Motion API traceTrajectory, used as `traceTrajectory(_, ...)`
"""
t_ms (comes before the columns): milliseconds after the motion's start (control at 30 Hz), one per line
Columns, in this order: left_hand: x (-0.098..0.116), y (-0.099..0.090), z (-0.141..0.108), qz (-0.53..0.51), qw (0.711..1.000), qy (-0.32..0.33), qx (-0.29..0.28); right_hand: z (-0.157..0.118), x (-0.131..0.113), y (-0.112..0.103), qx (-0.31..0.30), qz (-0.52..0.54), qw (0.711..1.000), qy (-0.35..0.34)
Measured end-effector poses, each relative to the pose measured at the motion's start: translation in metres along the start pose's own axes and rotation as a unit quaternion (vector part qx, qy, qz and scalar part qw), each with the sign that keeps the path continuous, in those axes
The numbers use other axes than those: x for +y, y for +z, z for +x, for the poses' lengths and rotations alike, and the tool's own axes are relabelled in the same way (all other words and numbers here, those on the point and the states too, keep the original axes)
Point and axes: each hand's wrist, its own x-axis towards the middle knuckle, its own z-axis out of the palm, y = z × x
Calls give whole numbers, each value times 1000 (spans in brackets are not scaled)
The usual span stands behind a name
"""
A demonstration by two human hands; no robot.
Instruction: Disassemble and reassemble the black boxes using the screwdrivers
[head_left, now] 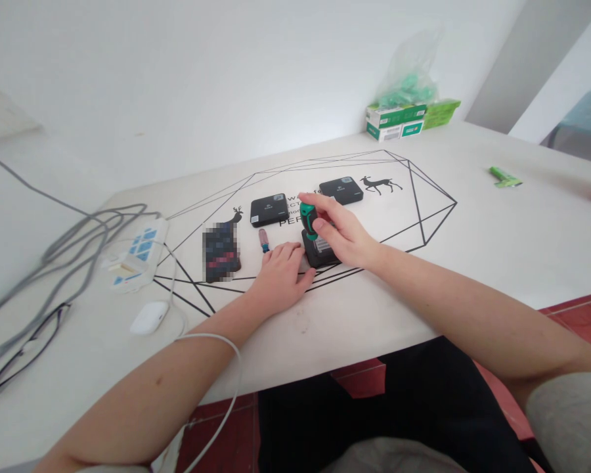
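My right hand [342, 230] is closed around the green and black handle of a screwdriver [307, 220]. The tool stands upright over a black box [318, 255] with a label on its upward face; its tip is hidden. My left hand [283, 272] lies on the table at the left edge of that box, fingers stretched out with the thumb apart. A smaller screwdriver [263, 240] with a clear reddish handle lies just beyond the left fingers. Two similar flat black boxes rest farther back, one left [268, 209] and one right [342, 190].
On the left are a pixelated phone-like object [220, 253], a power strip [140, 253] with grey cables, a white earphone case [149, 317] and glasses [27, 348]. Green and white cartons [396, 118] with a plastic bag stand at the back right. A green wrapper [505, 177] lies far right.
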Motion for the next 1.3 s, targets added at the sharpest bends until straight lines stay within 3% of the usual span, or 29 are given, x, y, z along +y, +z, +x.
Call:
traceTrajectory(167,0,0,0,2,1000,0,-3,1,7,4,65,17,998,8)
traceTrajectory(367,0,0,0,3,1000,-3,-5,-1,15,13,79,60,995,31)
traceTrajectory(700,0,0,0,4,1000,-2,1,0,-4,0,38,6,999,-3)
traceTrajectory(1000,-1,-1,0,-1,1000,-1,-8,2,2,5,40,-51,998,-22)
traceTrajectory(1300,0,-1,0,3,1000,-2,0,3,-6,-3,-7,44,999,26)
